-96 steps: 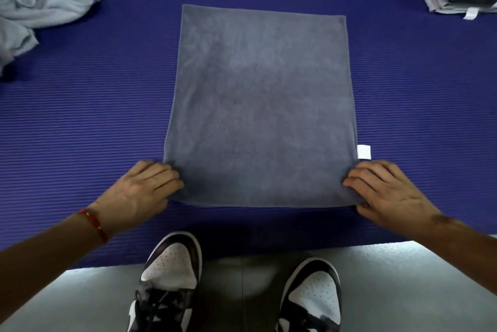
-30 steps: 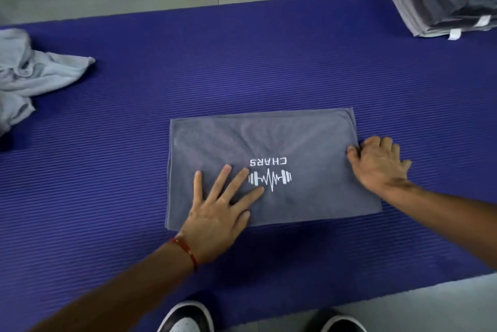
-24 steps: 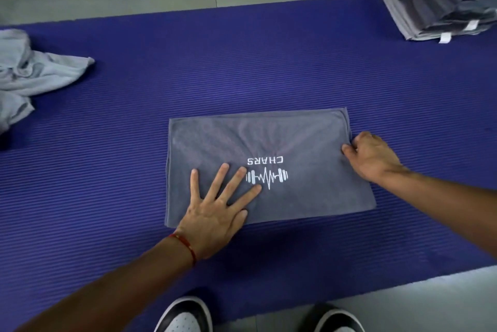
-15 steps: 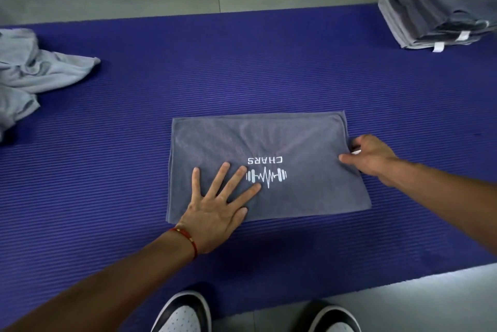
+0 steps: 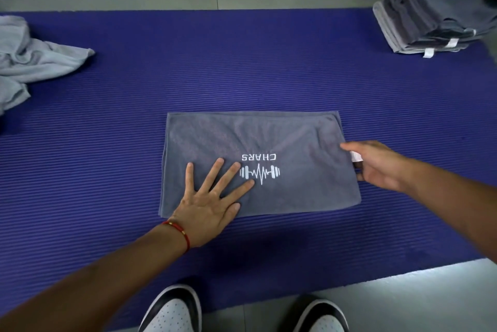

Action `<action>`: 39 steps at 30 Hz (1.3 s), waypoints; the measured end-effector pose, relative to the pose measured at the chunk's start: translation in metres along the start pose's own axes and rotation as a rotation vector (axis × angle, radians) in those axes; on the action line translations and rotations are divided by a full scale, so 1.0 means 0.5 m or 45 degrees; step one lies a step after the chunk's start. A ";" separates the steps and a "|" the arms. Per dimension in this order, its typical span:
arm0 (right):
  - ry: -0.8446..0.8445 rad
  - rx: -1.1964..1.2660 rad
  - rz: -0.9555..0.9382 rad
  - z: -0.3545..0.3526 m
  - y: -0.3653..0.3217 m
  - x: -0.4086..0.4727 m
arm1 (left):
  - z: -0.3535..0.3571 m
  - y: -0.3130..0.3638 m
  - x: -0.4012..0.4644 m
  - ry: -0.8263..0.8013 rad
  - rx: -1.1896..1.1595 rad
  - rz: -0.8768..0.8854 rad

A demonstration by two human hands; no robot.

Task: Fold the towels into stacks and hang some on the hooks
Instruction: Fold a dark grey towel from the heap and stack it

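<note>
A purple ribbed mat [image 5: 107, 159] spans the floor. At its centre lies the folded grey towel [image 5: 295, 143], logo side up. At 2 o'clock sits a stack of folded towels [image 5: 419, 19]; at 10 o'clock, a crumpled pale towel [image 5: 32, 60]. The left hand [image 5: 212, 197] reaches in from 7 o'clock, palm flat, fingers straight and spread, pressing the towel's near-left part. The right hand [image 5: 376, 165] comes from 4 o'clock and pinches the towel's right edge, thumb on top, by its white tag [image 5: 356, 156].
</note>
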State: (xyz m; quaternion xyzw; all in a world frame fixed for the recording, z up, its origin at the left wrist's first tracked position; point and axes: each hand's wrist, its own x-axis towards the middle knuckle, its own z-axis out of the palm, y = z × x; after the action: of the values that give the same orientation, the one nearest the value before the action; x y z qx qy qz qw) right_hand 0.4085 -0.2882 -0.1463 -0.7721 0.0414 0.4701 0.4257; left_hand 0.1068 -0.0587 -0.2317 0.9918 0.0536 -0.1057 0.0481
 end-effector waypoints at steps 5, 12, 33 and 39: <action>0.048 -0.152 -0.150 0.006 -0.038 -0.022 | -0.036 0.004 0.007 -0.061 -0.161 -0.058; 0.186 -0.582 -0.723 0.207 -0.138 -0.101 | -0.224 0.034 0.074 0.130 -1.936 -0.518; -0.200 -1.825 -1.204 0.302 -0.062 -0.001 | -0.108 -0.186 0.016 0.391 -1.386 -1.180; -0.324 -1.773 -0.929 0.335 -0.102 0.046 | -0.111 -0.214 0.055 0.440 -1.033 -1.191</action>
State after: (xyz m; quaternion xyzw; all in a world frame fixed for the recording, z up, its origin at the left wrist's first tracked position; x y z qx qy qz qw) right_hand 0.3290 -0.1315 -0.1649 -0.7659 -0.5662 0.3035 -0.0262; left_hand 0.1326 0.0558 -0.1926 0.7695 0.5230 0.0747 0.3588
